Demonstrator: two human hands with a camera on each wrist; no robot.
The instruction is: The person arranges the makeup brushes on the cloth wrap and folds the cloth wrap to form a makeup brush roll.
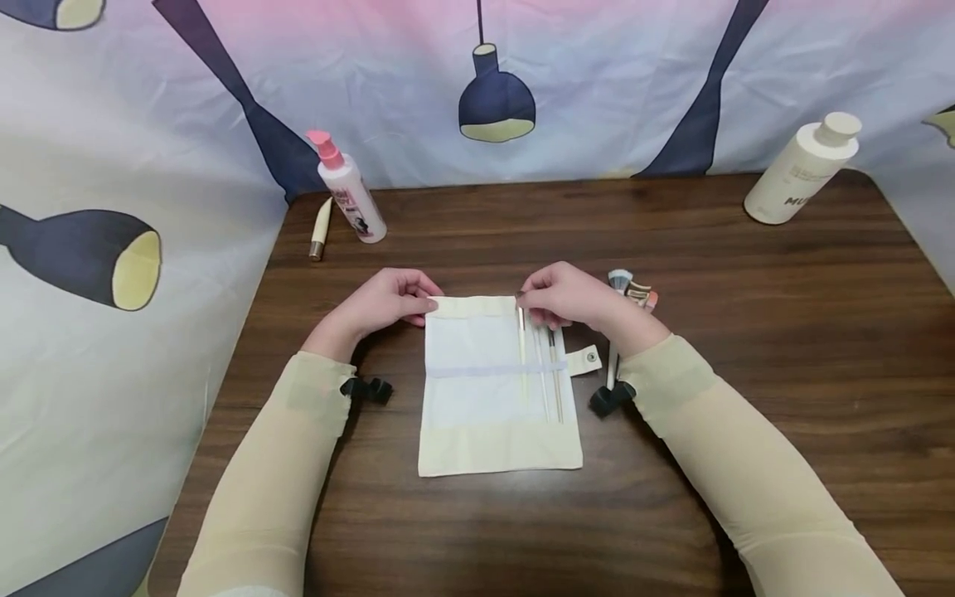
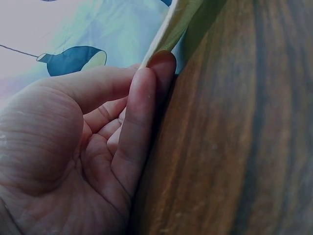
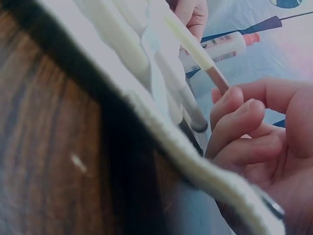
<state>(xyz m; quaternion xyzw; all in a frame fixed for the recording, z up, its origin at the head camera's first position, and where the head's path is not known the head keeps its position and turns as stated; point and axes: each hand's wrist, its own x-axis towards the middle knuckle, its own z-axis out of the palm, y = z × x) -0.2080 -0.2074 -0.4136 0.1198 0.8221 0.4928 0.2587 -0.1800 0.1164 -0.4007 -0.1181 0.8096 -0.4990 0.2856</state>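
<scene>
A cream fabric brush roll (image 1: 477,448) lies unfolded on the table, crossed by a pale elastic band. My left hand (image 1: 388,298) pinches its upper left corner between thumb and fingers; the cloth edge (image 2: 168,32) shows between those fingertips in the left wrist view. At the roll's upper edge, my right hand (image 1: 567,294) pinches the brown end of a slim makeup brush (image 3: 193,49). That brush has a cream handle and runs down toward the band. Right of it, several thin brushes (image 1: 555,377) lie under the band. A snap tab (image 1: 584,360) sticks out from the right edge.
Several more brushes (image 1: 620,282) lie right of the roll, partly behind my right forearm. A pink-topped pump bottle (image 1: 354,199) stands at the back left beside a small cream-handled brush (image 1: 321,228). A large white bottle (image 1: 798,174) stands at the back right. A printed cloth hangs behind.
</scene>
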